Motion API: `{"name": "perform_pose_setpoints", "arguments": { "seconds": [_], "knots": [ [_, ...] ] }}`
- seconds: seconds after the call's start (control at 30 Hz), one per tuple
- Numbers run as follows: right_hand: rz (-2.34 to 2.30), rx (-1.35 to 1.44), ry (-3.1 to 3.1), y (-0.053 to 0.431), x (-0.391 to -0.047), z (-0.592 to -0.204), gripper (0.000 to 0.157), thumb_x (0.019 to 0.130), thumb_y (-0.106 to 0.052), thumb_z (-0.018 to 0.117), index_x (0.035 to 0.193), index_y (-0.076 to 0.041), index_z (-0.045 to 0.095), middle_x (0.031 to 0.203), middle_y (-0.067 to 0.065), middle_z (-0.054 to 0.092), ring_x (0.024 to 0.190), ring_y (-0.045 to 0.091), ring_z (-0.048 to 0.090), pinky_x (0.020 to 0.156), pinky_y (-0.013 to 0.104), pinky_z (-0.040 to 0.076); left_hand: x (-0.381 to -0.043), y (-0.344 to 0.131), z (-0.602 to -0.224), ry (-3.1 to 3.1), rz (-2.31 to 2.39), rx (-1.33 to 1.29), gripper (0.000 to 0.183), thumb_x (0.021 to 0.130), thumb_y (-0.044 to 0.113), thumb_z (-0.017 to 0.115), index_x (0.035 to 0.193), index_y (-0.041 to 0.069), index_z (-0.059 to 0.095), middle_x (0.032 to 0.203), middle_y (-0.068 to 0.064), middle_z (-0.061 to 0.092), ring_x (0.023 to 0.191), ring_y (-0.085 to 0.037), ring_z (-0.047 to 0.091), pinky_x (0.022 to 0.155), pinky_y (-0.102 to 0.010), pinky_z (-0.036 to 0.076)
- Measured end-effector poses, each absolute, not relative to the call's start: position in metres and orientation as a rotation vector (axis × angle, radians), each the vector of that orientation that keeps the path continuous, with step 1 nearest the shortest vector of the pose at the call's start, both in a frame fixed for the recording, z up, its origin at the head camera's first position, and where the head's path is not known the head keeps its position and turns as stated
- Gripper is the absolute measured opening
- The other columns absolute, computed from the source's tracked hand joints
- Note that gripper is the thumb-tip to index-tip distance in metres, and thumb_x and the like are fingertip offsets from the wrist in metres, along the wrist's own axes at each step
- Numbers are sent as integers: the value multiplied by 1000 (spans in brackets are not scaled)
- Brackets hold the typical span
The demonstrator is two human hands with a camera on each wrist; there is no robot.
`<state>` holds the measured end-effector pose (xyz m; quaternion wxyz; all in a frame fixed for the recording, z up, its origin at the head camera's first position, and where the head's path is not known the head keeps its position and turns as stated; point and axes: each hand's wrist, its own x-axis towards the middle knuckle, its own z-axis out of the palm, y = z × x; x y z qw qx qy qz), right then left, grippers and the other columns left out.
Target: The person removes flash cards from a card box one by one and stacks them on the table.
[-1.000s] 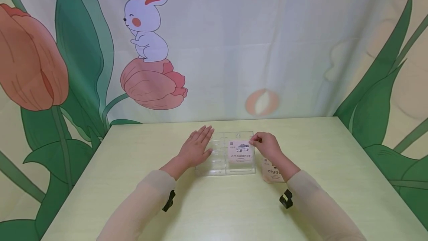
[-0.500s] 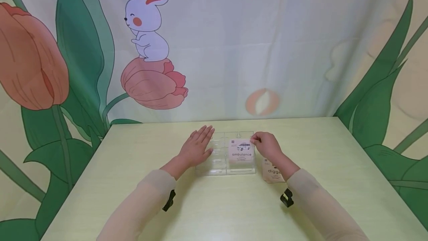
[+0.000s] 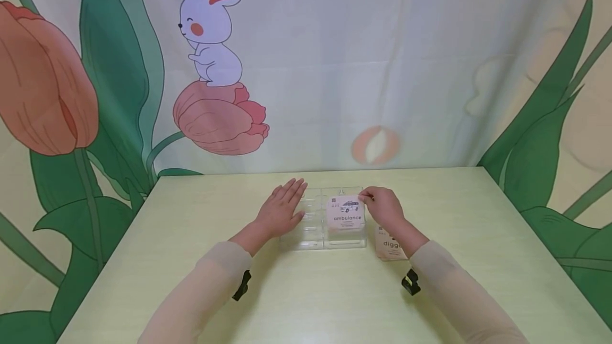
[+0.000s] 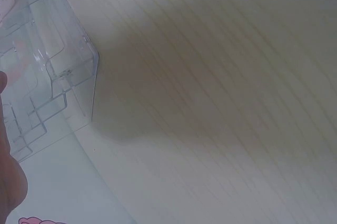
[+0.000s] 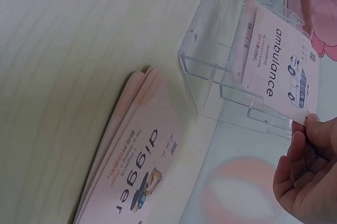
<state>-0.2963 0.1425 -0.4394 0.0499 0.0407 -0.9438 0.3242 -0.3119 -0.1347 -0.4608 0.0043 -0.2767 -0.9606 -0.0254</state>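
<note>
A clear plastic box (image 3: 313, 238) with two side-by-side compartments sits on the table. My left hand (image 3: 281, 210) lies flat over its left side, fingers straight and pointing away. Thumb and fingers of my right hand (image 3: 382, 207) pinch the right edge of a pink flash card (image 5: 287, 71), printed "ambulance" with a vehicle drawing. That card is tilted over the right compartment, and in the right wrist view another card (image 5: 245, 42) shows beneath it. Beside the box, under my right forearm, lies a stack of cards (image 5: 134, 155) topped by one reading "digger".
The pale wood-grain table (image 3: 315, 301) runs back to a printed curtain (image 3: 306, 78) with a rabbit and tulips. Black wrist straps (image 3: 410, 283) sit at both sleeves.
The ambulance card has risen slightly and shifted a little right and away from me in my right hand's pinch. My left hand has stayed on the box.
</note>
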Motion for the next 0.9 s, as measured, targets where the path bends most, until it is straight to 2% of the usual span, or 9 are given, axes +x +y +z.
{"name": "perform_pose_setpoints", "arguments": {
  "seconds": [0.27, 0.6, 0.9],
  "knots": [
    [1003, 110, -2847, 143, -296, -436, 24, 103, -16, 61, 112, 1, 74, 108, 18, 77, 93, 28, 69, 85, 45, 57, -310, -134, -460, -3004, -78, -862, 72, 107, 37, 45, 164, 3, 16, 173, -14, 17, 162, -34, 16, 132, -51, 20],
    [1036, 103, -2799, 145, -298, -432, 25, 103, -17, 60, 113, 2, 74, 109, 19, 77, 95, 31, 70, 84, 45, 57, -311, -133, -459, -3010, -91, -854, 72, 107, 36, 46, 164, 4, 16, 174, -14, 16, 162, -33, 15, 132, -51, 18],
    [1024, 122, -2771, 148, -301, -427, 24, 103, -17, 60, 112, 1, 73, 106, 19, 77, 91, 30, 69, 81, 42, 56, -312, -133, -461, -3031, -69, -840, 73, 108, 38, 44, 165, 6, 12, 174, -12, 14, 163, -32, 13, 133, -50, 16]
  ]
}}
